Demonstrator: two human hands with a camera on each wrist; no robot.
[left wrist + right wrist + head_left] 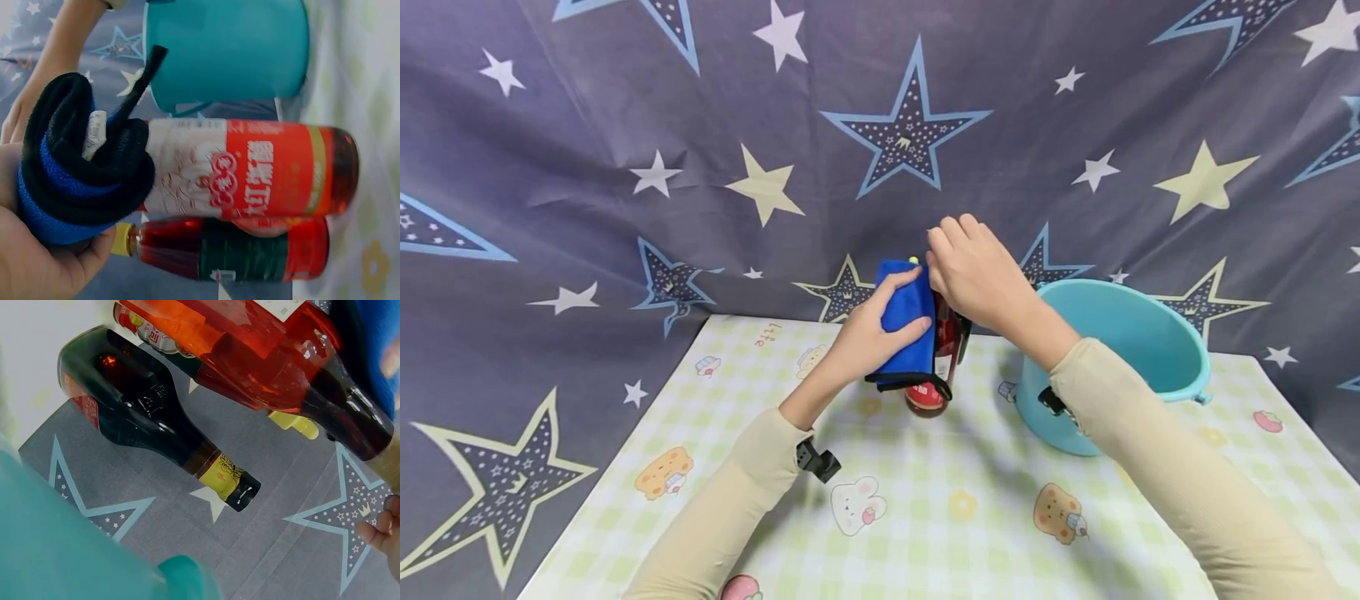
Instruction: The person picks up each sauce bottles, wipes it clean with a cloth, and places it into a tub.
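Note:
My left hand [867, 332] grips a folded blue cloth [904, 325] with black edging, thumb on one side and fingers on the other. Right beside the cloth stands a glass bottle [269, 165] of red liquid with a red and white label. My right hand [973, 271] is at the top of this bottle, its fingers curled at the neck end; the right wrist view catches only some fingers [381, 531] by the tan top. In the left wrist view the cloth hides the bottle's neck.
A yellow-capped bottle [244, 250] and a dark bottle [137, 394] with a yellow neck band stand close behind. To the right is a turquoise bucket [1052, 417]. The checked tablecloth [925, 475] meets a star-patterned curtain [700, 108] at the back.

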